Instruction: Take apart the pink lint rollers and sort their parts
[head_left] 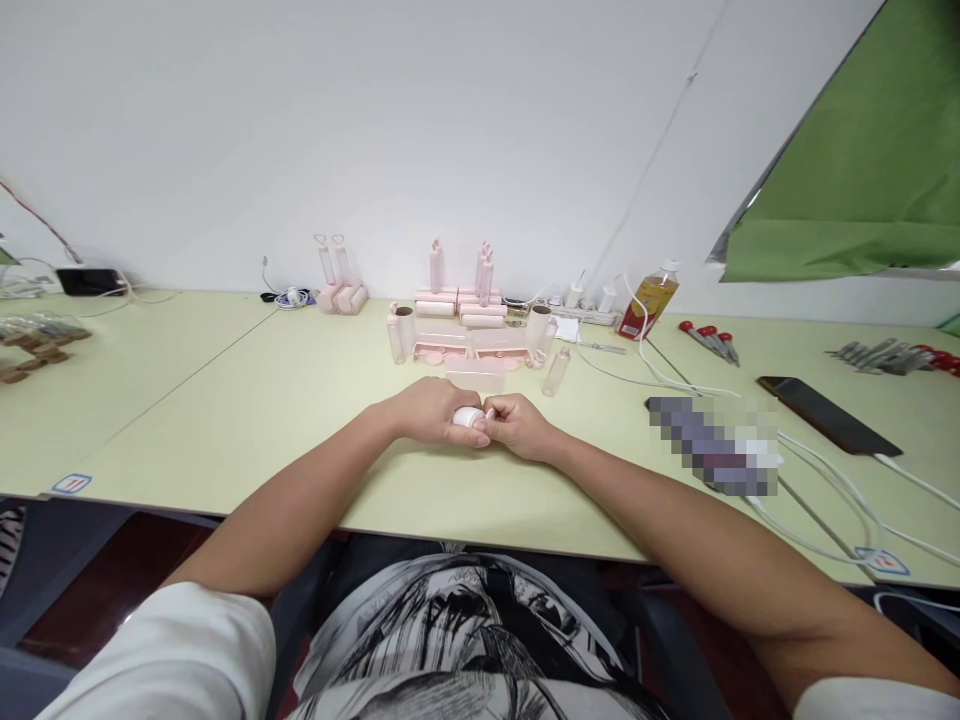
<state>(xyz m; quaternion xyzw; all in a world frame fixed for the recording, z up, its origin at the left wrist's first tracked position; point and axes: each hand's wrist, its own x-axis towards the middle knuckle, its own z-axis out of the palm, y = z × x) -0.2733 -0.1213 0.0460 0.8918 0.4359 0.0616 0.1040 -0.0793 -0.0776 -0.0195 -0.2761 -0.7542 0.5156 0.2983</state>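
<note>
Just in front of my body, my left hand (435, 411) is closed around a small white cylindrical item (468, 416). My right hand (519, 427) meets it from the right, its thumb and fingers pinched at the item's right end; a small pale piece shows between those fingers, too small to make out. Both hands touch each other low over the table. Right behind them stands a pale pink box (475, 374). Open pink trays (504, 354) and upright pink tubes (540, 328) are grouped beyond it. A clear slim bottle (556, 371) stands to the right of the box.
Pink roller parts (341, 298) stand along the wall. On the right are a drink bottle (648, 300), red-tipped tools (709, 341), a black phone (827, 414), a blurred-out device (705, 445) and white cables crossing the pale green table (225, 420). Brown-ended items lie far left.
</note>
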